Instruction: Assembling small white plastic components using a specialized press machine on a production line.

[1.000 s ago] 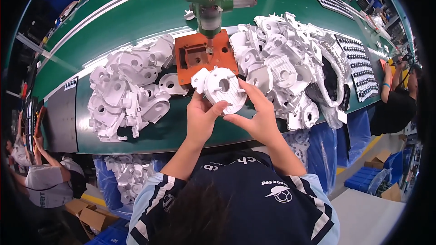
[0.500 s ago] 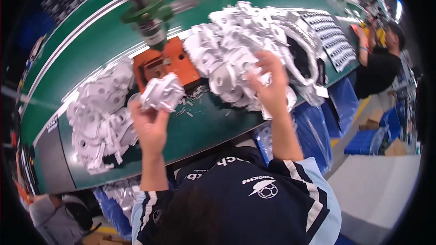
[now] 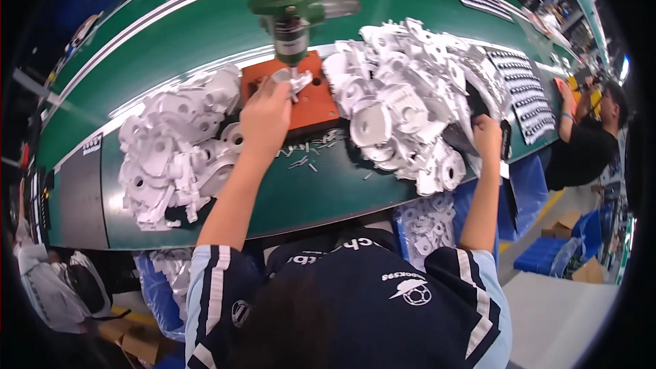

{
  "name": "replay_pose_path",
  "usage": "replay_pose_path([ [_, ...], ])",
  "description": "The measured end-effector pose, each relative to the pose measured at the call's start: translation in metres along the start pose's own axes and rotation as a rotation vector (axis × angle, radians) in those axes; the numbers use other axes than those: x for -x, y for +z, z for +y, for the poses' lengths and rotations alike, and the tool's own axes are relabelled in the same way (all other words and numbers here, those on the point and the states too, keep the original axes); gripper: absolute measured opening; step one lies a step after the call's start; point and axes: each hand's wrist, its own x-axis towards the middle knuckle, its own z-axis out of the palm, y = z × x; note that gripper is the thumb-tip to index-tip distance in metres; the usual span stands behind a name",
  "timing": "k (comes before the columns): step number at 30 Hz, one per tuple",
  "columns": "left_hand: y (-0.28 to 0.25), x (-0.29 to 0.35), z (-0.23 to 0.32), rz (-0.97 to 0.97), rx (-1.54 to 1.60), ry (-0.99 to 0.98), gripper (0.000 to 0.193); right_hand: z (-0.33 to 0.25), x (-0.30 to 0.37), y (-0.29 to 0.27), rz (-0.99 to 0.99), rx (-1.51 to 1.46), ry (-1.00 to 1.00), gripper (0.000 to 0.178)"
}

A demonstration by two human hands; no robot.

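My left hand (image 3: pixel 268 106) is closed around a white moulded part (image 3: pixel 301 82) on top of an orange block (image 3: pixel 318 102). Its fingers cover much of that part. Right above stands the green-bodied press or drill head (image 3: pixel 290 27), its thin tip coming down at the part. My right hand (image 3: pixel 486 135) is closed at the right edge of the big pile of white parts (image 3: pixel 403 106), beside a pale plastic wrap (image 3: pixel 486 89) with a dark opening. What its fingers hold is hidden. Another pile of white parts (image 3: pixel 171 137) lies left of the block.
Thin white scraps (image 3: pixel 311 150) lie before the block. A tray of small dark parts (image 3: pixel 523 92) sits far right, near a co-worker (image 3: pixel 588 137). Blue-lined bins with white parts (image 3: pixel 427 222) stand below the green table's front edge (image 3: pixel 328 215). Another person (image 3: pixel 61 287) is lower left.
My left hand has carried the white part up and onto the orange block under the press head. My right hand has moved right, from over the big pile to its right edge, and closed.
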Motion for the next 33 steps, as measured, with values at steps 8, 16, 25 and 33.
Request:
replay_pose_path([
  [8, 0.004, 0.006, -0.008, 0.070, -0.130, 0.119, 0.017, -0.007, 0.014, -0.016, -0.038, 0.126, 0.092, 0.019],
  [16, -0.010, 0.014, -0.020, 0.055, -0.064, 0.190, 0.030, -0.011, 0.009, -0.023, -0.058, 0.159, 0.079, 0.017],
  [25, -0.006, 0.011, -0.017, 0.091, -0.319, 0.281, 0.026, -0.021, 0.016, -0.034, 0.119, -0.162, -0.004, 0.022],
  [33, 0.003, 0.017, -0.036, -0.062, 0.055, 0.212, 0.022, -0.157, 0.014, -0.042, -0.233, -0.908, -0.210, 0.024],
])
